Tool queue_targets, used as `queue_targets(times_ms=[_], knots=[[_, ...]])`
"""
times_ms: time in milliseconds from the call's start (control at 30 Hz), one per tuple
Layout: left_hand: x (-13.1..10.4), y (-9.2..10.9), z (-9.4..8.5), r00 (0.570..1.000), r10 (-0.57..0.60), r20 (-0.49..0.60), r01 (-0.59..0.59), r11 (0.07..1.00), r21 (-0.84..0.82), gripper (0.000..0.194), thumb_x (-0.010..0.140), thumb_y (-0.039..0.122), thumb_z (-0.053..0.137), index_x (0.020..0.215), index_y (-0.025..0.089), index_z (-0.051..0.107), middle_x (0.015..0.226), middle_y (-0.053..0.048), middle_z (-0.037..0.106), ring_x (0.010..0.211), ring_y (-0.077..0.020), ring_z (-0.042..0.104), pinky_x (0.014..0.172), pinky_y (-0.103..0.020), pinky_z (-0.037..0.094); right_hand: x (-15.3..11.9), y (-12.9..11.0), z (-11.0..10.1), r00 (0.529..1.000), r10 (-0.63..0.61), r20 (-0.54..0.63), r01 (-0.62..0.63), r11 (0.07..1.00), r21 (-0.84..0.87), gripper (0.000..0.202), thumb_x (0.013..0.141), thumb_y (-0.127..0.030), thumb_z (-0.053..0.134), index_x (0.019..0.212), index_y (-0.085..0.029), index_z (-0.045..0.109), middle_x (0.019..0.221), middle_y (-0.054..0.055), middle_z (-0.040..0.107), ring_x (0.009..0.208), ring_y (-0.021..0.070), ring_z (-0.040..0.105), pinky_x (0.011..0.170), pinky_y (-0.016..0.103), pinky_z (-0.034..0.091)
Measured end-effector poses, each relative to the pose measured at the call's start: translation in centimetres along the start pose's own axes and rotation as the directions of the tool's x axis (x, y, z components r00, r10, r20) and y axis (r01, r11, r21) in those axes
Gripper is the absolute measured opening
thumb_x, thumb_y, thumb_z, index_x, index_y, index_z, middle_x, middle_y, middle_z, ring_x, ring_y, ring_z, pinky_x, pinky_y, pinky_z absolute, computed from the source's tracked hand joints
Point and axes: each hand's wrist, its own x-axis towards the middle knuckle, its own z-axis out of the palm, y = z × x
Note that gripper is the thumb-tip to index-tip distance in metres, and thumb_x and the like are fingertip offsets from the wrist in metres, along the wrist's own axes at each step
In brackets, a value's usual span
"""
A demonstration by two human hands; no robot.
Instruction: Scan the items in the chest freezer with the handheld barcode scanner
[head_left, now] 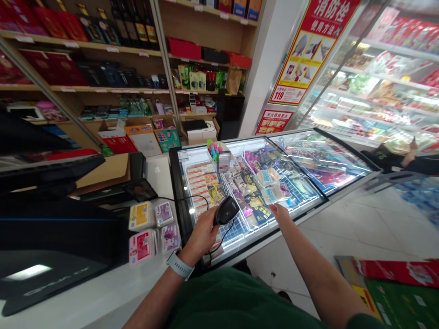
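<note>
My left hand [205,230], with a pale watch strap on its wrist, is closed around a black barcode scanner [227,210] held above the glass-topped freezer [247,237]. A dark cable hangs from the scanner. My right hand [279,214] is at the freezer's front edge, its fingers drawn together; what they hold, if anything, is hidden. Just beyond it, clear plastic boxes with blue labels [273,193] lie on the glass. To the left, stacks of small labelled boxes, yellow [141,214], pink [142,246] and purple [170,236], stand on the white counter [113,292].
A black checkout monitor [61,256] and an open cardboard box [103,172] occupy the counter's left side. Colourful small items [215,150] stand on the freezer's back edge. Shelves with bottles and boxes [123,50] line the back wall. A person's arm [409,155] shows at far right.
</note>
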Motion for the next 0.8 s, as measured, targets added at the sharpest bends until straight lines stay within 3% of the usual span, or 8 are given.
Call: queue_targets(times_ms=[233, 600, 800], knots=[[0.2, 0.2, 0.1, 1.0, -0.001, -0.001, 0.001, 1.0, 0.009, 0.054, 0.08, 0.009, 0.052, 0.132, 0.018, 0.044, 0.132, -0.014, 0.055, 0.122, -0.0273, 0.051, 0.106, -0.052, 0.038, -0.2, 0.5, 0.1, 0.997, 0.071, 0.013, -0.071, 0.997, 0.019, 0.013, 0.074, -0.025, 0.071, 0.083, -0.019, 0.063, 0.065, 0.007, 0.064, 0.076, 0.0273, 0.068, 0.063, 0.037, 0.056], [0.6, 1.0, 0.2, 1.0, 0.024, 0.012, -0.024, 1.0, -0.004, 0.054, 0.078, 0.008, 0.052, 0.131, 0.019, 0.045, 0.127, -0.012, 0.057, 0.118, -0.027, 0.052, 0.104, -0.051, 0.04, 0.5, 4.5, 1.6, 0.966, 0.258, 0.012, -0.257, 0.954, 0.157, 0.014, 0.069, -0.025, 0.062, 0.067, -0.022, 0.049, 0.062, 0.0, 0.059, 0.071, 0.0181, 0.067, 0.072, 0.032, 0.059], [0.5, 1.2, 0.2, 0.999, 0.026, 0.029, -0.026, 1.0, -0.008, 0.055, 0.077, 0.007, 0.052, 0.131, 0.019, 0.045, 0.129, -0.012, 0.056, 0.12, -0.0273, 0.052, 0.105, -0.05, 0.039, -0.6, 6.0, 1.8, 0.952, 0.304, 0.019, -0.3, 0.924, 0.236, 0.014, 0.068, -0.025, 0.063, 0.069, -0.021, 0.049, 0.063, 0.0, 0.061, 0.071, 0.0185, 0.068, 0.071, 0.034, 0.06]])
